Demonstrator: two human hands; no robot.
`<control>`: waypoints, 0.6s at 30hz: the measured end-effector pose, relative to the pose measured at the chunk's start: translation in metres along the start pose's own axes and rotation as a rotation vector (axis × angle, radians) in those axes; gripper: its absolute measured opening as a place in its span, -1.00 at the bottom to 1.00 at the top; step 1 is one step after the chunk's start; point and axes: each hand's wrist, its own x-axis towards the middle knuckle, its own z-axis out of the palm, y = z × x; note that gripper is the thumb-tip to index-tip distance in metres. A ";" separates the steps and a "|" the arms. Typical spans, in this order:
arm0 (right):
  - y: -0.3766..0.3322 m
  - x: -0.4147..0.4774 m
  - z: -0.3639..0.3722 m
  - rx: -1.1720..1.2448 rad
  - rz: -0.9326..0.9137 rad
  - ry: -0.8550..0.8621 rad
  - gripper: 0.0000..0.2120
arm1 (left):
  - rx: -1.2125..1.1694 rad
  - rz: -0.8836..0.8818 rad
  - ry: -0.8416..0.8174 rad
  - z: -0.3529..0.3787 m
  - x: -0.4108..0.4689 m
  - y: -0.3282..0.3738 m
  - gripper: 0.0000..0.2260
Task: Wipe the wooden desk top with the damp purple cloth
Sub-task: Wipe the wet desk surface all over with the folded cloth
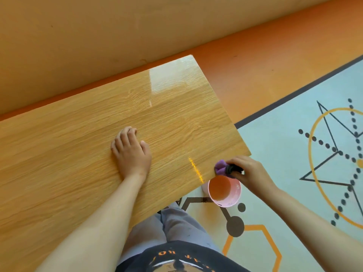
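Observation:
The wooden desk top fills the left and middle of the view, glossy near its far right corner. My left hand rests on it palm down, near the middle, fingers slightly bent. My right hand is at the desk's near right edge and grips the bunched purple cloth together with something dark. The cloth touches the desk's edge, just above a pink bucket.
A pink bucket stands on the floor below the desk's right corner. A pale patterned mat covers the floor to the right, with orange floor beyond. An orange wall runs behind the desk. My legs are below the desk's near edge.

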 end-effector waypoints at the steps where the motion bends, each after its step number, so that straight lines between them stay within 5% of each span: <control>1: 0.000 0.003 -0.001 0.002 0.006 0.009 -0.78 | -0.001 0.000 -0.003 0.000 0.000 0.000 -0.64; 9: -0.027 0.060 0.023 0.083 0.381 0.441 -0.84 | 0.010 0.010 0.006 -0.001 -0.001 0.001 -0.65; 18: -0.064 -0.012 0.061 0.155 0.261 0.374 -0.85 | 0.018 0.025 -0.001 0.000 -0.001 0.001 -0.64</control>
